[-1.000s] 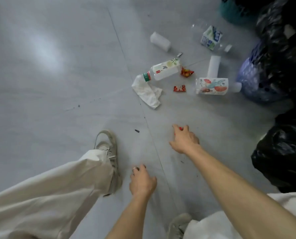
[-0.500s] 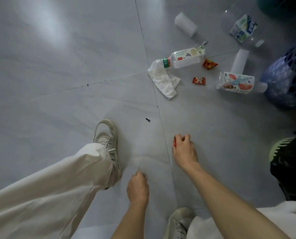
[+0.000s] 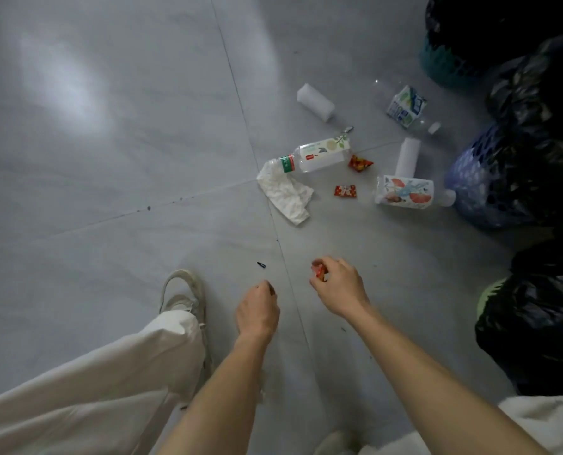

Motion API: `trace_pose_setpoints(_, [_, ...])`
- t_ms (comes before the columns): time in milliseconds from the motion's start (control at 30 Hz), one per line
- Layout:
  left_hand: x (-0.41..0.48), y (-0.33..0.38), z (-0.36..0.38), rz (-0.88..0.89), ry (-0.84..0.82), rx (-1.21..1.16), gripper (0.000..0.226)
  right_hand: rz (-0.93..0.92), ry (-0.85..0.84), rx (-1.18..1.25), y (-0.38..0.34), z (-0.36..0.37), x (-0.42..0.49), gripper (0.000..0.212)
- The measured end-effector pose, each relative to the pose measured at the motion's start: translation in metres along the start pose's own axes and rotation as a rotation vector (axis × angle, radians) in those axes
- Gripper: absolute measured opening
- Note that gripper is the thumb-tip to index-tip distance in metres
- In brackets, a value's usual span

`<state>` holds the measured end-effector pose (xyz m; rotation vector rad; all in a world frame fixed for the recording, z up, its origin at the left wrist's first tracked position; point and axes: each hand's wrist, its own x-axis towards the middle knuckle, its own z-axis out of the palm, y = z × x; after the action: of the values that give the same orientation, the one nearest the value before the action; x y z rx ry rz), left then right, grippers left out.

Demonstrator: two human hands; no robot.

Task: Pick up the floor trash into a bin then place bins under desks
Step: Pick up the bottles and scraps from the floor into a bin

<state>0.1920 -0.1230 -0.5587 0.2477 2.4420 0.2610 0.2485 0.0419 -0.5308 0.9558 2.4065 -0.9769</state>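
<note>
My right hand pinches a small red wrapper just above the grey floor. My left hand hangs beside it with fingers loosely curled; whether it holds anything is hidden. Farther off lie a crumpled white tissue, a clear bottle with a green band, two red wrappers, a flower-printed bottle, two white foam pieces and a small carton. A blue mesh bin lined with a black bag stands at the right.
A green-rimmed bin with a black bag stands at the near right and a teal bin at the far right. My left shoe and white trouser leg are at the lower left. A tiny dark scrap lies ahead of my left hand.
My right hand has lifted off the floor with the red wrapper pinched in its fingers. The left hand has risen a little beside it. The view has shifted.
</note>
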Motion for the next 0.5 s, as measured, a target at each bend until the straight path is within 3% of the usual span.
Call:
trace_pose_setpoints(100, [0.031, 0.008, -0.025, 0.07, 0.068, 0.03, 0.018, -0.019, 0.072, 0.047, -0.007, -0.034, 0.005, 0.031])
trace_pose_setpoints(233, [0.066, 0.004, -0.037, 0.129, 0.039, 0.114, 0.029, -0.035, 0.127, 0.129, -0.011, -0.054, 0.005, 0.03])
trace_pose_setpoints(500, [0.092, -0.003, -0.03, 0.259, 0.007, 0.268, 0.015, -0.058, 0.138, 0.198, -0.018, -0.062, 0.006, 0.032])
